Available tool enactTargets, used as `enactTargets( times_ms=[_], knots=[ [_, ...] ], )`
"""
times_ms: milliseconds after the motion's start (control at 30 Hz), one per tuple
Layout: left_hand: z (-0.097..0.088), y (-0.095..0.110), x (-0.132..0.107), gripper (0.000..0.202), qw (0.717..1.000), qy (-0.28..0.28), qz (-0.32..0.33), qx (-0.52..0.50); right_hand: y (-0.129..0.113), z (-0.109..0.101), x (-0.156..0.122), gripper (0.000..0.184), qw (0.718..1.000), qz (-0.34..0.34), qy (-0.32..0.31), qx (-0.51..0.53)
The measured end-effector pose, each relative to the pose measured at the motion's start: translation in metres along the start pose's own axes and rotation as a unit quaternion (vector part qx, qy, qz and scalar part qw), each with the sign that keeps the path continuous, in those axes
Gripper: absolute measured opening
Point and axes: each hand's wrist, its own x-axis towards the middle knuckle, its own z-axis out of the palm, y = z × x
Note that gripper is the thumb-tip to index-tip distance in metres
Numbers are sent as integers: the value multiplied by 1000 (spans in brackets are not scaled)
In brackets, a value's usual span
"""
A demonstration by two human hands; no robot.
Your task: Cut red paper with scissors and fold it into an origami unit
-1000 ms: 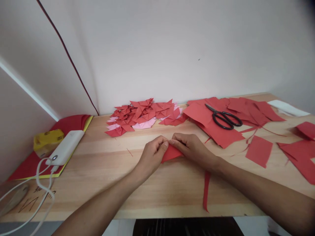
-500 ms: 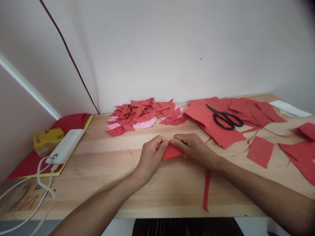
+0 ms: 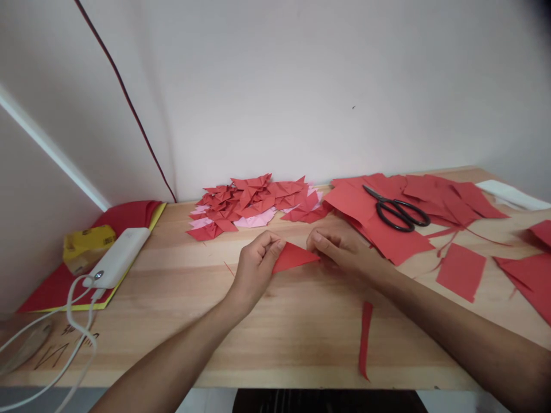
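Drawn apart, left hand [image 3: 255, 267] pinches the red paper [image 3: 296, 257], right hand [image 3: 340, 248], grip unclear, at its right tip.

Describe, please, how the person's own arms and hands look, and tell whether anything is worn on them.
The left forearm and right forearm are bare as far as they show, with no sleeve in view. The left hand and right hand wear no gloves. No watch, bracelet or clear marking is visible; some fingers are hidden, so rings cannot be ruled out.
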Motion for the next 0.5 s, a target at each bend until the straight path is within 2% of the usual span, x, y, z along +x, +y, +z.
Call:
enactTargets(
  times_ms=[133,233,367,500],
  knots=[
    [6,2,-4,27,999,-41,-14,17,-3,9,-2,38,999,-20,-16,-20],
    [9,2,-5,29,998,-57,-22,27,-3,13,-3,41,999,-1,-28,-44],
    [11,0,-6,35,995,-89,-42,22,-1,16,-3,42,993,-15,35,-111],
    [12,-1,-6,35,986,-130,-97,-43,-1,14,-3,41,982,-52,84,-159]
  ],
)
